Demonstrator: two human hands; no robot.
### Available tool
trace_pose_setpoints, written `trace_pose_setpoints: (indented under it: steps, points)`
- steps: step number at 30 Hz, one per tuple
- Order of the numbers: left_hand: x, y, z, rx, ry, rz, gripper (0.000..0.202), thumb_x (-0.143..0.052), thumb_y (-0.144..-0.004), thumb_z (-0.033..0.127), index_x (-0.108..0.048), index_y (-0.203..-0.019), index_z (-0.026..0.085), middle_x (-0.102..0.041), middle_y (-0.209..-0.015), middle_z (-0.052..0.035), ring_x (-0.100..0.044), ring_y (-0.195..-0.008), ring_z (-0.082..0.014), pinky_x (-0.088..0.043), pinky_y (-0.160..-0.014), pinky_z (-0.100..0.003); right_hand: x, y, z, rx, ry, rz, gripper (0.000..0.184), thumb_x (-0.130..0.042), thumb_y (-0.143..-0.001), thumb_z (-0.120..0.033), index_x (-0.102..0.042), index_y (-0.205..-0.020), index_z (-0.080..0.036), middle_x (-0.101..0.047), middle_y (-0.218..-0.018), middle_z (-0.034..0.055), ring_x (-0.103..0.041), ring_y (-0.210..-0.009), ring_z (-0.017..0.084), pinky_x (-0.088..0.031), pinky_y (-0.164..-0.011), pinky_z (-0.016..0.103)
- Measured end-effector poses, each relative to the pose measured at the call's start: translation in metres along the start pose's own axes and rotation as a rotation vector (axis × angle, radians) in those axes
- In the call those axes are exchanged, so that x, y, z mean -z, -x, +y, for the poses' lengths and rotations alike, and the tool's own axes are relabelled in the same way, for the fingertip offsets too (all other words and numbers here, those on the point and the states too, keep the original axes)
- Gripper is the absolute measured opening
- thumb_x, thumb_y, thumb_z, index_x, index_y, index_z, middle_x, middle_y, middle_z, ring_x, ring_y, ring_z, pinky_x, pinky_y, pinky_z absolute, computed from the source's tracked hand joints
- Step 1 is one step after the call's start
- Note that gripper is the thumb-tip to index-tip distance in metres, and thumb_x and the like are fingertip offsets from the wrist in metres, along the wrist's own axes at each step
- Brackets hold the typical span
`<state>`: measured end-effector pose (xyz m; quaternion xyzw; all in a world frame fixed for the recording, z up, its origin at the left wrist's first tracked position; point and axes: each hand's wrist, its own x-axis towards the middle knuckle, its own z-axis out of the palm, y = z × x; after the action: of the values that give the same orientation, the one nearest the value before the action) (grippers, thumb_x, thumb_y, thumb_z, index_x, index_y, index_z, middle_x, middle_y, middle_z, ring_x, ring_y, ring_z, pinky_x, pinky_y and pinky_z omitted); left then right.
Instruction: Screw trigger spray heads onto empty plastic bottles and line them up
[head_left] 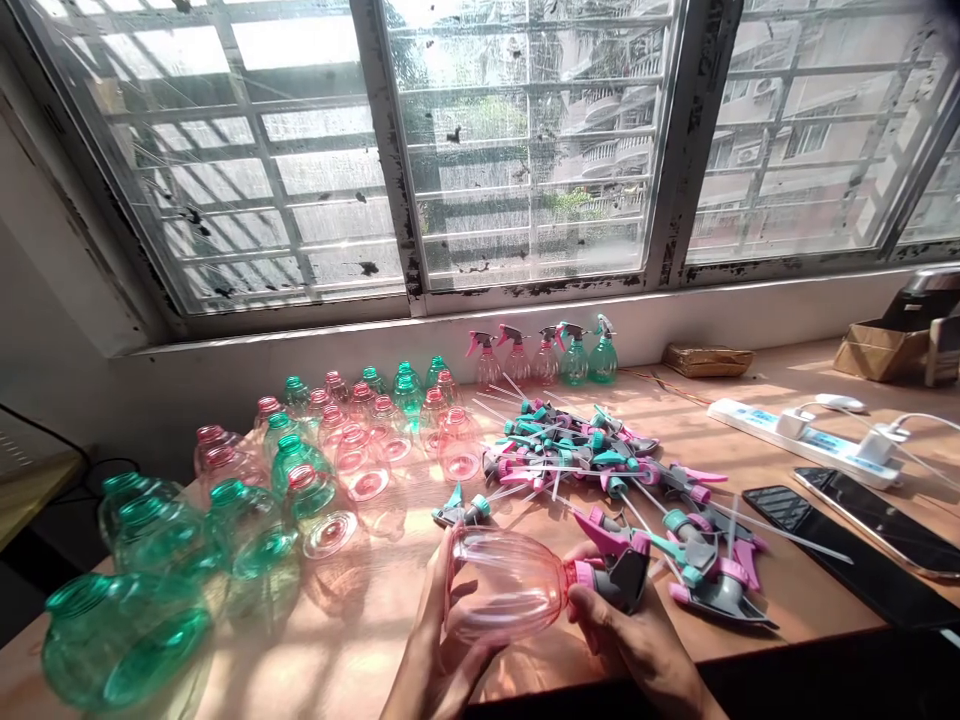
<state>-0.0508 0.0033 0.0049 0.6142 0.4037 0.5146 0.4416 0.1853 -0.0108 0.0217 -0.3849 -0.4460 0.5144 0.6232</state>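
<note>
A clear pink spray bottle lies sideways in front of me, above the table's near edge. Its base and lower body rest in my left hand, whose fingers wrap round it. My right hand grips the pink collar of a grey and pink spray head at the bottle's neck. Whether the collar is fully screwed on, I cannot tell. Just beyond the bottle lies a loose teal and grey spray head. To the right is a heap of spray heads with thin white tubes.
Several open green bottles and pink bottles stand on the left. Bottles with spray heads line the wall under the window. At right lie a power strip, two phones and a brown packet.
</note>
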Motion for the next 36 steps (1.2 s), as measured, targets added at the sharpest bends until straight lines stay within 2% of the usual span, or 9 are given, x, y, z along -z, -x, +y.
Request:
trace_pose_setpoints:
  steps: [3, 6, 12, 17, 19, 22, 26, 30, 36]
  points:
    - [0.0, -0.001, -0.002, -0.001, 0.015, 0.011, 0.086, -0.071, -0.094, 0.058, -0.027, -0.166, 0.043, -0.052, -0.161, -0.0097, -0.062, -0.131, -0.0323, -0.053, -0.111, -0.04, 0.001, 0.0, 0.0, -0.005, 0.019, -0.01, 0.053, -0.087, -0.082, -0.06, -0.063, -0.109, -0.021, -0.071, -0.062, -0.002, -0.051, -0.044, 0.011, -0.04, -0.046, 0.025]
    - [0.002, 0.003, 0.002, 0.006, 0.034, -0.021, 0.095, -0.078, -0.09, 0.056, -0.023, -0.167, 0.043, -0.053, -0.16, -0.0095, -0.057, -0.138, -0.0341, -0.05, -0.114, -0.042, 0.001, 0.0, 0.001, -0.002, 0.024, -0.017, 0.051, -0.086, -0.083, -0.06, -0.063, -0.109, -0.022, -0.071, -0.062, -0.0021, -0.051, -0.045, 0.011, -0.04, -0.046, 0.024]
    - [0.007, 0.008, 0.006, 0.128, 0.11, -0.05, 0.095, -0.08, -0.085, 0.061, -0.035, -0.165, 0.039, -0.055, -0.154, -0.0106, -0.054, -0.139, -0.0374, -0.05, -0.114, -0.044, 0.003, -0.001, 0.004, -0.008, 0.053, -0.032, 0.051, -0.086, -0.082, -0.059, -0.065, -0.109, -0.021, -0.069, -0.062, -0.002, -0.051, -0.045, 0.012, -0.04, -0.047, 0.026]
    - [0.007, 0.002, -0.002, 0.06, 0.116, -0.024, 0.092, -0.082, -0.086, 0.057, -0.032, -0.162, 0.05, -0.044, -0.166, -0.0068, -0.061, -0.129, -0.0334, -0.061, -0.098, -0.037, 0.005, 0.0, 0.006, -0.018, 0.09, -0.039, 0.048, -0.082, -0.085, -0.061, -0.069, -0.106, -0.019, -0.059, -0.055, -0.0055, -0.049, -0.047, 0.013, -0.038, -0.05, 0.029]
    - [0.005, 0.001, -0.003, 0.044, 0.138, -0.019, 0.09, -0.08, -0.089, 0.053, -0.029, -0.162, 0.052, -0.044, -0.166, -0.0063, -0.062, -0.13, -0.0325, -0.06, -0.099, -0.036, 0.006, 0.0, 0.006, -0.029, 0.1, -0.043, 0.05, -0.083, -0.085, -0.06, -0.067, -0.109, -0.02, -0.057, -0.052, -0.0067, -0.049, -0.046, 0.014, -0.038, -0.05, 0.028]
    - [0.004, 0.002, 0.001, 0.04, 0.123, -0.026, 0.088, -0.079, -0.09, 0.053, -0.03, -0.163, 0.049, -0.044, -0.167, -0.0054, -0.057, -0.136, -0.0341, -0.055, -0.108, -0.041, 0.007, 0.001, 0.007, -0.042, 0.082, -0.043, 0.054, -0.084, -0.084, -0.061, -0.063, -0.114, -0.021, -0.06, -0.054, -0.0062, -0.05, -0.047, 0.014, -0.04, -0.049, 0.028]
    - [0.005, 0.006, 0.006, 0.079, 0.125, -0.071, 0.103, -0.086, -0.082, 0.057, -0.027, -0.165, 0.045, -0.049, -0.162, -0.0069, -0.054, -0.14, -0.0363, -0.048, -0.116, -0.045, 0.007, -0.001, 0.009, -0.031, 0.065, -0.036, 0.053, -0.086, -0.083, -0.059, -0.062, -0.112, -0.022, -0.064, -0.06, -0.0041, -0.051, -0.047, 0.013, -0.04, -0.048, 0.027]
    - [0.006, 0.004, 0.002, 0.112, 0.148, -0.091, 0.1, -0.084, -0.082, 0.059, -0.031, -0.165, 0.041, -0.048, -0.161, -0.0091, -0.057, -0.137, -0.0367, -0.052, -0.11, -0.043, 0.005, -0.002, 0.006, -0.027, 0.06, -0.06, 0.053, -0.085, -0.083, -0.06, -0.062, -0.112, -0.021, -0.064, -0.061, -0.0042, -0.049, -0.046, 0.012, -0.042, -0.049, 0.028]
    - [0.0, -0.001, 0.003, 0.054, 0.112, -0.028, 0.104, -0.079, -0.087, 0.058, -0.014, -0.167, 0.047, -0.04, -0.167, -0.0091, -0.059, -0.129, -0.0325, -0.057, -0.102, -0.038, -0.001, -0.001, -0.004, -0.038, -0.02, -0.036, 0.055, -0.091, -0.077, -0.059, -0.064, -0.105, -0.021, -0.071, -0.063, -0.0019, -0.051, -0.045, 0.01, -0.041, -0.047, 0.024]
